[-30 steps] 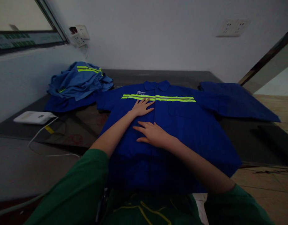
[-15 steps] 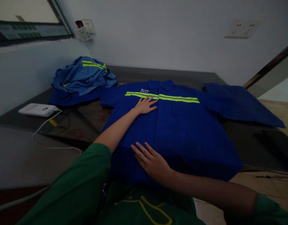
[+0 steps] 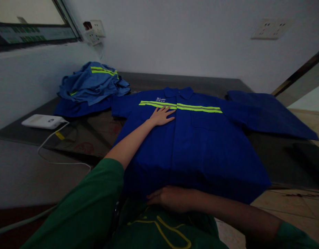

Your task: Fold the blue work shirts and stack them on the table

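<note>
A dark blue short-sleeved work shirt (image 3: 195,145) lies spread face up on the table, collar toward the wall. A yellow-green reflective stripe crosses its chest, with white lettering above it on the left. My left hand (image 3: 160,116) rests flat on the chest below the stripe, fingers spread. Down at the shirt's lower edge, close to my body, is my right hand (image 3: 172,198). Its back faces up and its fingers stretch to the left, partly in shadow; no object shows in it.
At the back left are crumpled lighter blue shirts (image 3: 89,84). A white device (image 3: 44,121) with a cable sits on the left of the table (image 3: 213,81). Folded dark blue cloth (image 3: 281,114) lies at the right, by a dark flat object (image 3: 309,160).
My right hand has slid from the lower front of the shirt toward my body, to the bottom edge. My left hand has stayed on the chest.
</note>
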`<state>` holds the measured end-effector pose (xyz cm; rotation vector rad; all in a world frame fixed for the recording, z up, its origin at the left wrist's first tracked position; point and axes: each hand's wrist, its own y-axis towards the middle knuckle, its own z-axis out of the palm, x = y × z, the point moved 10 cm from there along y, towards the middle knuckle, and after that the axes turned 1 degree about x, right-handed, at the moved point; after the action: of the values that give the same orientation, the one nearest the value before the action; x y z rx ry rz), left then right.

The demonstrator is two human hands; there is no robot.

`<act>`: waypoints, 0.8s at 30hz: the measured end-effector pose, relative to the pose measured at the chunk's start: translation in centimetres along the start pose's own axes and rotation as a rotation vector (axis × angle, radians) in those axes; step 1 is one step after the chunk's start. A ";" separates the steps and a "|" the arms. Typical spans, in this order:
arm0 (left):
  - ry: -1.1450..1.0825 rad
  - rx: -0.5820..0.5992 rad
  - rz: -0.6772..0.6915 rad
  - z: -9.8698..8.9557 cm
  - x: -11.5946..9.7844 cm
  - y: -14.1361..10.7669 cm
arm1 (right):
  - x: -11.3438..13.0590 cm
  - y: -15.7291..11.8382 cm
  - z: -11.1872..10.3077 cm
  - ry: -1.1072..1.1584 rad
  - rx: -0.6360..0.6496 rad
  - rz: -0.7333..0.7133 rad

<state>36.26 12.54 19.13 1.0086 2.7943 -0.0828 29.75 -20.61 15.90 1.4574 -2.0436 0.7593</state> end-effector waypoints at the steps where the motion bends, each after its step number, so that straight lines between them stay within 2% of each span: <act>1: -0.001 0.000 -0.001 0.0 0.0 0.0 | 0.2 -0.1 -0.8 0.022 -0.034 0.007; 4: -0.007 -0.003 -0.001 0.0 0.1 0.0 | 0.0 -0.1 -2.2 -0.053 -0.113 0.082; 8: -0.037 -0.037 0.006 -0.3 0.0 -0.1 | -0.5 0.0 -0.7 -0.041 -0.027 0.109; 11: -0.082 -0.210 0.059 -2.3 -0.7 -0.7 | -0.6 -0.2 -1.6 0.077 -0.033 0.148; 14: -0.151 -0.455 0.100 -5.5 -0.2 -2.4 | 0.8 -0.7 -4.9 0.145 -0.092 0.126; 16: -0.195 -0.546 0.058 -7.3 1.6 -3.8 | 2.3 -1.0 -7.5 0.167 -0.130 0.081; 18: -0.222 -0.558 -0.049 -8.7 4.8 -5.4 | 3.4 -1.2 -10.0 0.161 -0.168 0.049; 22: -0.231 -0.411 -0.355 -9.7 12.7 -10.3 | 3.3 -0.8 -14.1 0.025 -0.247 0.069; 24: -0.223 -0.363 -0.466 -10.0 15.1 -14.1 | 2.3 -0.2 -16.0 -0.065 -0.279 0.102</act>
<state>14.43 12.29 26.22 0.2429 2.6418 0.2310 30.60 -11.03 28.94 1.2442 -2.1850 0.4475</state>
